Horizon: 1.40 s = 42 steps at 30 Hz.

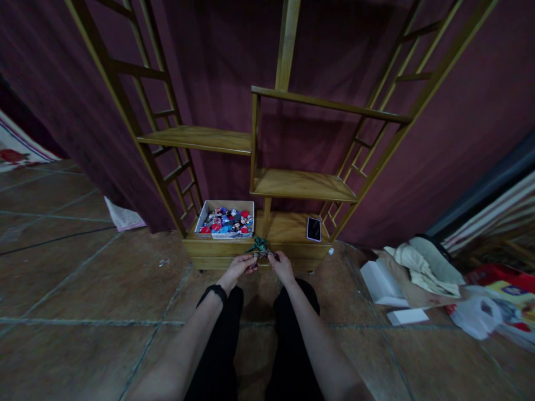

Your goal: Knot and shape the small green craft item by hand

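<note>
Wooden shelving point(305, 185) is backed by maroon curtain point(225, 72). Near its lower front edge, a green-topped object point(259, 245) is gripped by fingers of the left hand point(239, 266) and right hand point(283, 267).

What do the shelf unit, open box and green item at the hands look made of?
Shelf unit: varnished wood, from its grain and soft gloss.
Open box: probably cardboard, matte, thin-walled, brownish inside.
Green item: perhaps plastic or metal; too small to tell.
</note>
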{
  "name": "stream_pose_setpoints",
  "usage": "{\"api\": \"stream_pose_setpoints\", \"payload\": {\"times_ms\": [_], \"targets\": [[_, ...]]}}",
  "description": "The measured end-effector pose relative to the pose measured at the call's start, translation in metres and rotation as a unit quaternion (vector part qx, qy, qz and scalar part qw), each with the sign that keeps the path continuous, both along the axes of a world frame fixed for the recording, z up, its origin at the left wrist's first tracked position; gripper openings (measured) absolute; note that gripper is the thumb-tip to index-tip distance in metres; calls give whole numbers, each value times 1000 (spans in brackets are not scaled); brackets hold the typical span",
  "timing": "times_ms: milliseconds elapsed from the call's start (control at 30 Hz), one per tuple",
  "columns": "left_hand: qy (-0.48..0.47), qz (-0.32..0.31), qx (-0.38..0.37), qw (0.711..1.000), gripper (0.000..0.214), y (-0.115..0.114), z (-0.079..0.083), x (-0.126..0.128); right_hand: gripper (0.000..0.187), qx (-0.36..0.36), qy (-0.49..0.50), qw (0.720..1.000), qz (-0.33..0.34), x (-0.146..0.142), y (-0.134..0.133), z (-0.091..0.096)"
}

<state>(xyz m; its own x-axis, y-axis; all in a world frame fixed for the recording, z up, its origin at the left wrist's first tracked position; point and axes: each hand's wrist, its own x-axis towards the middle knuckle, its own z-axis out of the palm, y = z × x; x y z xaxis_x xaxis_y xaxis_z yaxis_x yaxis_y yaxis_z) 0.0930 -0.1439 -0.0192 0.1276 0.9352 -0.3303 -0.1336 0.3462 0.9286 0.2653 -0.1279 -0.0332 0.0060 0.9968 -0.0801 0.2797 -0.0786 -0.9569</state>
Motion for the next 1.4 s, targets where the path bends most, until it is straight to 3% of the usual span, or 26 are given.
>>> {"api": "stream_pose_setpoints", "payload": {"times_ms": [167,367,533,667,1067,1400], "targets": [[-27,32,6,999,35,-3,8,-1,24,-38,107,994,-11,-2,4,-6],[-58,54,8,997,29,-6,12,-4,30,-87,224,971,1,-3,0,7],[-83,72,7,994,27,-5,11,-5,28,-122,288,948,60,-2,-6,18],[-118,49,3,992,28,-8,15,-4,28,-147,322,928,118,-1,-9,20],[-187,-19,-11,982,26,-14,23,-4,19,-205,324,911,152,-3,-8,20],[-189,-4,-14,982,22,-13,19,-3,16,-195,308,920,144,-4,-6,13]]}}
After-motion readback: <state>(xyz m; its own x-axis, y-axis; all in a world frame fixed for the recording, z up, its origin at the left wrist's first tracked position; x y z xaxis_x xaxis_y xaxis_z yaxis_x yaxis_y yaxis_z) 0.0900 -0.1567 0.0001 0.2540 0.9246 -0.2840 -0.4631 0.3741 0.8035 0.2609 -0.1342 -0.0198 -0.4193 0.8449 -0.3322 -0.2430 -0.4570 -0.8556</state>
